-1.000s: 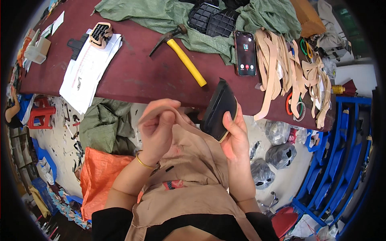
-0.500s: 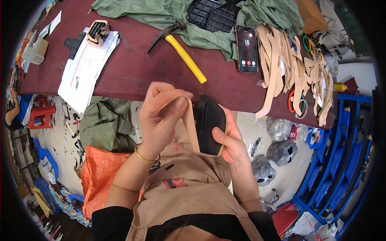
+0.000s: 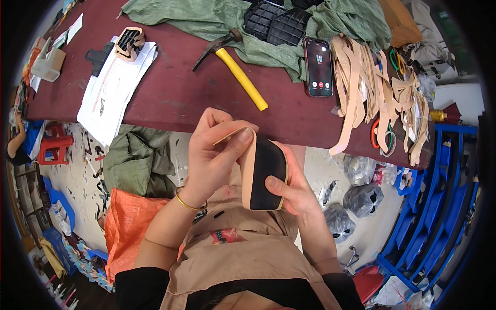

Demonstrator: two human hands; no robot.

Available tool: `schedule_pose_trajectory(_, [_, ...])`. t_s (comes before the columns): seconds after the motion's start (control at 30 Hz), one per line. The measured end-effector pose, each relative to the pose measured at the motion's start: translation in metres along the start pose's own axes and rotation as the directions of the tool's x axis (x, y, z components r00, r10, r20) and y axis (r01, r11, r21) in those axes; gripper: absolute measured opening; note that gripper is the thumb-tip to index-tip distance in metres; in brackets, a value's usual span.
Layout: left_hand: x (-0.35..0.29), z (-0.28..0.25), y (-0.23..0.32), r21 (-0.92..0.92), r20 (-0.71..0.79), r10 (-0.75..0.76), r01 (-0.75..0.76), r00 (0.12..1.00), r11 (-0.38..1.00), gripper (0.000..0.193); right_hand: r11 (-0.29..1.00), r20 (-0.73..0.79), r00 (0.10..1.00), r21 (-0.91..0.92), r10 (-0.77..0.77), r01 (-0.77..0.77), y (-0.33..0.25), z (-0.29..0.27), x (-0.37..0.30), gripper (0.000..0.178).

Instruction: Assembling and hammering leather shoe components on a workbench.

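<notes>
Above my lap, my right hand (image 3: 295, 188) grips a black shoe-sole block (image 3: 269, 168) with one rounded end, its thumb lying on the flat black face. A beige strip (image 3: 248, 178) runs along the left side of the block and wraps round its lower edge. Between thumb and fingers, my left hand (image 3: 214, 147) pinches the strip near the block's upper left corner. The loose end of the strip bends away to the left over that hand. My right fingers are mostly hidden behind the block.
On the dark red table (image 3: 170, 88) lie a yellow-handled hammer (image 3: 242, 80), a phone (image 3: 319, 67), bundled beige strips (image 3: 356, 77), papers (image 3: 111, 93) and black grid-backed pieces (image 3: 279, 26) on green cloth. Blue racks (image 3: 429, 206) stand at right; bagged items (image 3: 362, 198) lie on the floor.
The block has turned so its flat black face shows more fully. The strip now lies closer along its left side. My left hand has shifted slightly right with the strip.
</notes>
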State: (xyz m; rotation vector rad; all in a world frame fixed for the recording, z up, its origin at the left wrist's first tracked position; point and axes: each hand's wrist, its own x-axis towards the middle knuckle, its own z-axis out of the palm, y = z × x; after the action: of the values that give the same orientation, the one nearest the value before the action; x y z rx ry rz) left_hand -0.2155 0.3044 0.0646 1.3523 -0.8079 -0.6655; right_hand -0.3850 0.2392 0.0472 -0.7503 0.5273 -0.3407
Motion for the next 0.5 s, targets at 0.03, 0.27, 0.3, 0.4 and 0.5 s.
schedule_pose_trajectory(0.03, [-0.001, -0.001, 0.000, 0.017, 0.012, -0.009, 0.008, 1.000, 1.000, 0.012, 1.000, 0.010, 1.000, -0.006, 0.003, -0.003, 0.000, 0.001, -0.001, 0.071])
schedule_pose_trajectory(0.27, [-0.011, -0.002, -0.001, -0.114, 0.071, -0.211, 0.218, 0.975, 0.969, 0.014, 0.987, 0.079, 0.995, -0.147, -0.054, 0.065, 0.005, -0.011, -0.003, 0.072])
schedule_pose_trajectory(0.3, [-0.011, -0.004, -0.004, -0.114, 0.067, -0.210, 0.217, 0.975, 0.970, 0.014, 0.987, 0.082, 0.995, -0.149, -0.053, 0.064, 0.005, -0.012, -0.003, 0.072])
schedule_pose_trajectory(0.4, [-0.013, -0.006, -0.012, -0.265, 0.142, -0.260, 0.289, 0.955, 0.920, 0.019, 0.953, 0.155, 0.983, -0.268, -0.100, 0.139, 0.004, -0.016, -0.002, 0.073])
schedule_pose_trajectory(0.5, [-0.016, -0.002, -0.009, -0.625, 0.316, -0.483, 0.562, 0.817, 0.542, 0.026, 0.906, 0.205, 0.969, -0.369, -0.140, 0.209, 0.009, -0.024, -0.004, 0.073])
